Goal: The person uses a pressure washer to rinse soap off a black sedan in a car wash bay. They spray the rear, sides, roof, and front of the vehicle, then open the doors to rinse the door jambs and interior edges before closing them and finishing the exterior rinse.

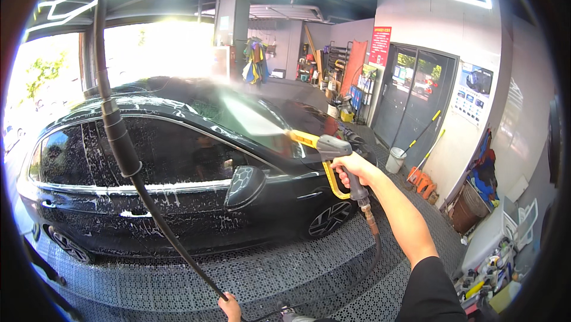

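My right hand (354,168) grips a black and yellow pressure washer spray gun (335,147), held out at arm's length. White spray fans from its nozzle to the upper left, over the windshield (214,107) of a black car (178,215). Foam streaks lie on the car's roof, side windows and doors. The wing mirror (245,187) stands out left of the gun. Low in the view, my left hand (230,307) is closed around a black hose (174,239) that hangs from overhead. Another length of hose runs down from the gun's brass fitting.
Perforated grey floor tiles (200,282) lie beside the car. Along the right wall stand a white bucket (395,160) with long-handled tools, orange objects (421,181), a rusty drum (468,206) and a heap of bottles and tools (490,273). Grey doors (412,85) stand behind.
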Tool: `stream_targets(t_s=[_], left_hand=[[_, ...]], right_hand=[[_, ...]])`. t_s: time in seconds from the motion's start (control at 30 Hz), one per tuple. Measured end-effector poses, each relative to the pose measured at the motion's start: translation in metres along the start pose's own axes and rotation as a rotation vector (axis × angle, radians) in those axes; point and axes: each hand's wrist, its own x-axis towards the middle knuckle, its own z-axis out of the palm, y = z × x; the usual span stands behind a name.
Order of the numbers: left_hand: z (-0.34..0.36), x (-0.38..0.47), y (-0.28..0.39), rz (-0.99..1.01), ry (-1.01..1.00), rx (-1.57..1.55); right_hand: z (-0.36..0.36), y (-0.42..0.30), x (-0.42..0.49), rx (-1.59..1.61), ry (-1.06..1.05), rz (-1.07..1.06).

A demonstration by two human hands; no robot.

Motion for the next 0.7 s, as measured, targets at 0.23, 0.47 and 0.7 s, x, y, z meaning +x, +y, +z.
stream_targets(t_s=[0.23,0.47,0.7], left_hand=[[0.018,0.011,0.026,-0.071,0.008,-0.069],[0.058,0.020,0.037,0.005,0.008,0.024],[0.129,0.053,0.020,-0.102,-0.030,0.027]], right_hand=[[-0.010,-0.005,0.000,0.002,-0.028,0.021],[-0.049,0.064,0.050,-0.161,0.124,0.141],[-0.092,0.103,0.119,-0.242,0.242,0.101]])
